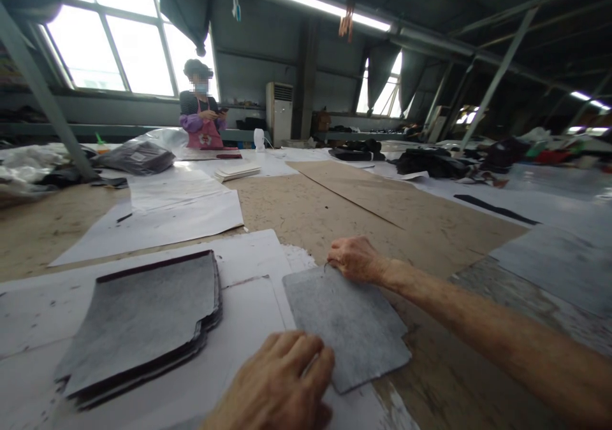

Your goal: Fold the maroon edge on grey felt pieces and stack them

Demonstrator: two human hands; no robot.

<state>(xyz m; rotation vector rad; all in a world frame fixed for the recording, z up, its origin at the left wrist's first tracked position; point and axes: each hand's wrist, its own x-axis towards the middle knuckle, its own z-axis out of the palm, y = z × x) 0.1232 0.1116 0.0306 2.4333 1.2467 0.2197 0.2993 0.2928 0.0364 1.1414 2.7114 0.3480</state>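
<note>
A grey cut piece of fabric-like sheet (354, 337) with a notched corner lies in front of me, partly over white paper. Its far edge is pinched by my right hand (356, 259), thumb and fingers closed together. My left hand (282, 379) is curled at the near left edge of this piece; its fingertips are turned down and hidden, so I cannot see what they grip. To the left rests a stack of similar grey pieces (148, 322), with dark edges showing and a matching notch at one corner.
White paper sheets (191, 223) and brown board (282, 207) cover the table. Farther back are a plastic-wrapped bundle (138, 155), a pad of white sheets (238, 171) and dark fabric heaps (430, 164). A person (203, 114) in a pink apron stands across the table. A slanted metal post (45, 92) rises at left.
</note>
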